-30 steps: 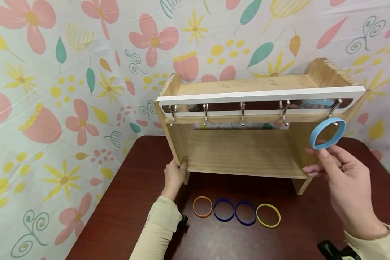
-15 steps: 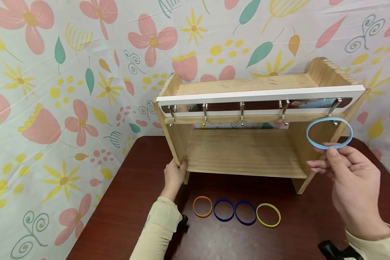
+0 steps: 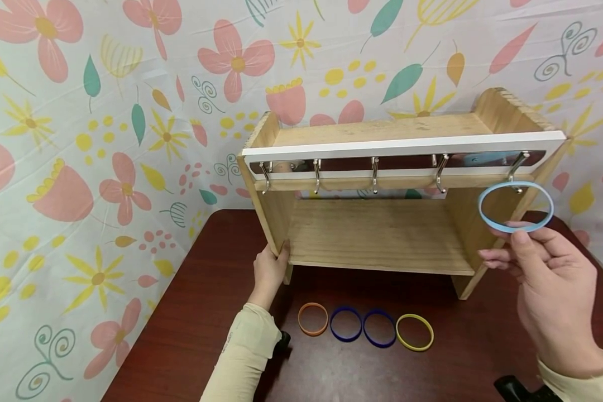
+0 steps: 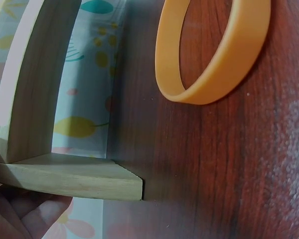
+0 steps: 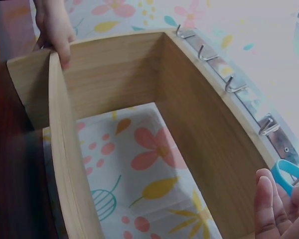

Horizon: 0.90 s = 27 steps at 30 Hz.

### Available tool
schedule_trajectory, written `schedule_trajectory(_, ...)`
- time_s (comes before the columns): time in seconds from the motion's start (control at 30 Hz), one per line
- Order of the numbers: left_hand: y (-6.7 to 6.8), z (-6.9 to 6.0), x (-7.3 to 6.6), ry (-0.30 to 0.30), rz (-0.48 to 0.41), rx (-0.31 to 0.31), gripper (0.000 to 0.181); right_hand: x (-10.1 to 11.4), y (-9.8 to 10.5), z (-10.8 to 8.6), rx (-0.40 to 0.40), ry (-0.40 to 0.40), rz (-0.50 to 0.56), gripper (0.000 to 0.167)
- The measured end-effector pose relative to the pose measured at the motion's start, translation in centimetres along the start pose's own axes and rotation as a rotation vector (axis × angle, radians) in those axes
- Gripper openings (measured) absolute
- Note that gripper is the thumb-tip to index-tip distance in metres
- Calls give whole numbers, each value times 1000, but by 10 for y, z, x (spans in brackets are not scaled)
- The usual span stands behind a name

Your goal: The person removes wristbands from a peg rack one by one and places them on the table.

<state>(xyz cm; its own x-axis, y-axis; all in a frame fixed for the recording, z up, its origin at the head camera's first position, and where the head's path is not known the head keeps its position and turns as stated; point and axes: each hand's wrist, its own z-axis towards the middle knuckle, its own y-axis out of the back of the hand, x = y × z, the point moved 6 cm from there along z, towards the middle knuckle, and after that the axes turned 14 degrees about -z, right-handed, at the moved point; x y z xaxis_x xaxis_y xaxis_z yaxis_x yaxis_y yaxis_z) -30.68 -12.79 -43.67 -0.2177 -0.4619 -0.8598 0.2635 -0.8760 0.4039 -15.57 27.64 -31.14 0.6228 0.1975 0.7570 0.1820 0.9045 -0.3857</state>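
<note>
My right hand pinches a light blue silicone wristband at its lower edge, between thumb and fingers. The band's upper edge lies at the rightmost metal hook of the wooden shelf. In the right wrist view a hook end shows inside the blue loop; I cannot tell whether the band bears on the hook. My left hand grips the shelf's lower left side, thumb in front. In the left wrist view its curled fingers lie against the wood. The other hooks carry nothing.
On the dark red-brown table, in front of the shelf, lie an orange wristband, two dark blue wristbands and a yellow wristband in a row. A flower-patterned cloth hangs behind the shelf.
The blue wristband has turned from a tilted narrow view to a wide oval. My right hand has shifted slightly right with it. My left hand and the shelf stay where they were.
</note>
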Motion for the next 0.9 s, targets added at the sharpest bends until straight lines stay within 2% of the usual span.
schedule_trajectory(0.1, 0, 0, 0, 4, 2, 6, 32, -1, 1, 0, 24, 11, 89, 23)
schedule_trajectory(0.2, 0, 0, 1, 0, 5, 6, 32, -2, 2, 0, 26, 20, 102, 23)
schedule_trajectory(0.67, 1, 1, 1, -26, 9, -13, 32, 0, 4, -5, 10, 4, 32, 23)
schedule_trajectory(0.9, 0, 0, 1, -21, 13, -6, 32, 3, 4, -11, -35, -58, -174, 26)
